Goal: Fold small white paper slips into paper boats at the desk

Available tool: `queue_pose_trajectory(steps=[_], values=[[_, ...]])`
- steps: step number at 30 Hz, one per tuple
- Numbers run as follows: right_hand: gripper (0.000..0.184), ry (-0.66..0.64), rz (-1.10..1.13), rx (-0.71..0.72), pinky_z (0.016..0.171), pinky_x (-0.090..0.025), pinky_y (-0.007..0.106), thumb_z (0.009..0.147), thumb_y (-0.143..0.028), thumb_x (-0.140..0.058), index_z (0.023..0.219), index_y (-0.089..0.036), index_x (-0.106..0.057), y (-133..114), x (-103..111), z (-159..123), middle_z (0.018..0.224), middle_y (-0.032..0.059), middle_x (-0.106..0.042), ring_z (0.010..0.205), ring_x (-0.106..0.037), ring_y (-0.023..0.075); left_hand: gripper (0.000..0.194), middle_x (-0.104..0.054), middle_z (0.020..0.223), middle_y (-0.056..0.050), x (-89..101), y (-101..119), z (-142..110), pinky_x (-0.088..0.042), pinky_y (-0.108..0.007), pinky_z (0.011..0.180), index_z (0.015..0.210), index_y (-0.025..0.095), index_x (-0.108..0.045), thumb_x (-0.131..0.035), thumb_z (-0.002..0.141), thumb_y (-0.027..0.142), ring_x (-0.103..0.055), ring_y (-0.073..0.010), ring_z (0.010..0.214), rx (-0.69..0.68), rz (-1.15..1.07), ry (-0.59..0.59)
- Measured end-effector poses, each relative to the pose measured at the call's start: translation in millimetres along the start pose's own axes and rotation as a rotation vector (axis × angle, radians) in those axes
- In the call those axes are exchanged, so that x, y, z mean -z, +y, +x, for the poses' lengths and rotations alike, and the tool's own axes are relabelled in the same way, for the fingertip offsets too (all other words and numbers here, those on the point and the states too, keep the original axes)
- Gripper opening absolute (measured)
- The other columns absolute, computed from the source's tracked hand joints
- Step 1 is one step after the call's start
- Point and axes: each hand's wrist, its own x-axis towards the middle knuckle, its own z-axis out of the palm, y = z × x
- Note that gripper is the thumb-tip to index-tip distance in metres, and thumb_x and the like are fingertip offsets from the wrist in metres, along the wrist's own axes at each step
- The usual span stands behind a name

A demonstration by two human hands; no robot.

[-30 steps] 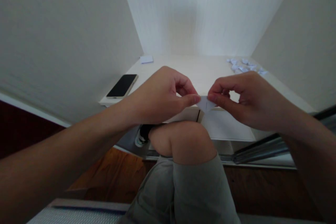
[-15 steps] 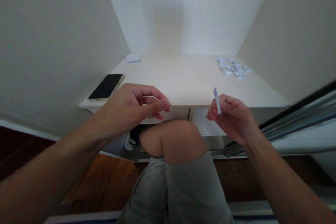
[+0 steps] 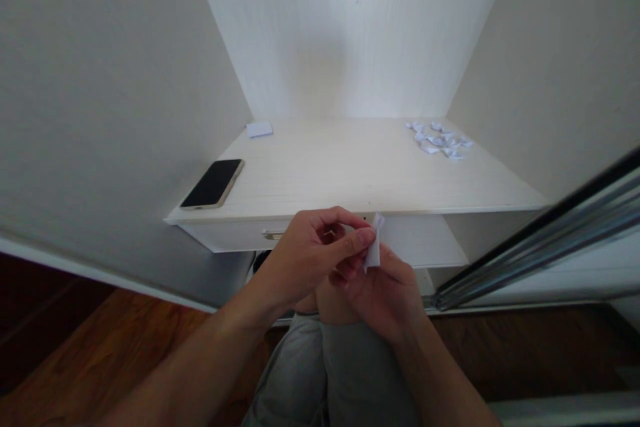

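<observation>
at the far left of the pale, wood-grained shelf (image 3: 325,170) lies a black-screened phone with a light-coloured edge (image 3: 213,184), flat and near the front corner. a little to its right, towards the back, is a flat white rectangle of paper (image 3: 259,129), close to the side wall. below the shelf edge is a white drawer front with a metal handle (image 3: 273,235). the left hand (image 3: 310,250) reaches in over the lap, its thumb and forefinger pinching the left side of a small, folded white paper piece (image 3: 373,252). this piece stands roughly upright between the hands, just in front of the shelf's front edge, its top end narrow and a bit crumpled. the right hand (image 3: 387,293) is beneath and to the right, fingers curled behind and below the paper and close against it; whether they pinch it too, i cannot tell. the paper looks very light, thin and easily bent, a touch stiffer where it is doubled; it would likely crease or tear under a hard tug, so the folded lower part, held softly between fingertips, seems the best grip. farther right, at the back of the shelf, lies a loose cluster of small, twisted-looking white paper pieces (image 3: 440,141), some touching.
</observation>
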Motion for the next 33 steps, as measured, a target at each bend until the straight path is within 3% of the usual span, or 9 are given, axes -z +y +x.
queue_pose_trajectory(steps=[9,17,23,27,31,33], values=[[0.025,0.05,-0.075,0.049,0.077,-0.048,0.03,0.082,-0.04,-0.081,0.096,-0.02,-0.078,6.1,11.6,-9.0,0.098,0.0058,-0.064,0.085,-0.053,0.0181,0.021,-0.063,0.067,0.0,-1.4,-10.2,-6.5,-0.045,-0.023,0.056,0.077,0.018,-0.072,-0.087,0.079,0.032,-0.056,-0.0114,0.06,-0.023,-0.066,-0.01],[0.026,0.061,-0.051,0.023,0.07,-0.047,0.028,0.084,-0.042,-0.081,0.098,-0.022,-0.078,13.2,6.6,-14.8,0.092,0.0044,-0.062,0.076,-0.05,0.0161,0.029,-0.061,0.06,0.002,-0.3,-14.6,-8.6,-0.045,-0.022,0.049,0.085,0.018,-0.071,-0.089,0.075,0.038,-0.055,-0.0112,0.051,0.077,-0.061,-0.052],[0.024,0.11,-0.008,0.078,0.073,-0.049,0.028,0.081,-0.034,-0.082,0.102,-0.023,-0.077,13.4,2.5,-12.2,0.104,0.005,-0.067,0.088,-0.057,0.0177,0.026,-0.067,0.072,0.0,-2.5,-14.8,-3.5,-0.045,-0.022,0.05,0.081,0.018,-0.074,-0.093,0.068,0.03,-0.056,-0.0102,0.056,0.069,-0.091,0.037],[0.021,0.209,-0.015,0.159,0.078,-0.05,0.03,0.075,-0.03,-0.086,0.092,-0.026,-0.074,9.1,1.2,-10.8,0.103,0.0033,-0.069,0.091,-0.06,0.0192,0.021,-0.068,0.073,0.0,-9.0,-15.7,0.9,-0.049,-0.022,0.057,0.075,0.018,-0.074,-0.092,0.069,0.026,-0.06,-0.0116,0.063,0.02,-0.103,0.086],[0.028,0.258,-0.136,0.305,0.076,-0.051,0.033,0.085,-0.053,-0.078,0.09,-0.026,-0.075,0.9,3.5,-8.2,0.089,0.0026,-0.068,0.082,-0.059,0.0192,0.02,-0.072,0.076,-0.003,-13.5,-16.0,5.6,-0.054,-0.025,0.067,0.078,0.018,-0.074,-0.09,0.072,0.029,-0.065,-0.0144,0.071,-0.002,-0.066,0.165],[0.032,0.278,-0.29,0.396,0.076,-0.051,0.033,0.09,-0.057,-0.072,0.093,-0.026,-0.076,-2.6,6.0,-7.0,0.087,0.0029,-0.069,0.081,-0.059,0.0189,0.021,-0.072,0.077,-0.002,-14.3,-14.9,8.0,-0.055,-0.025,0.068,0.078,0.018,-0.072,-0.09,0.072,0.029,-0.066,-0.0145,0.072,-0.034,-0.029,0.197]])
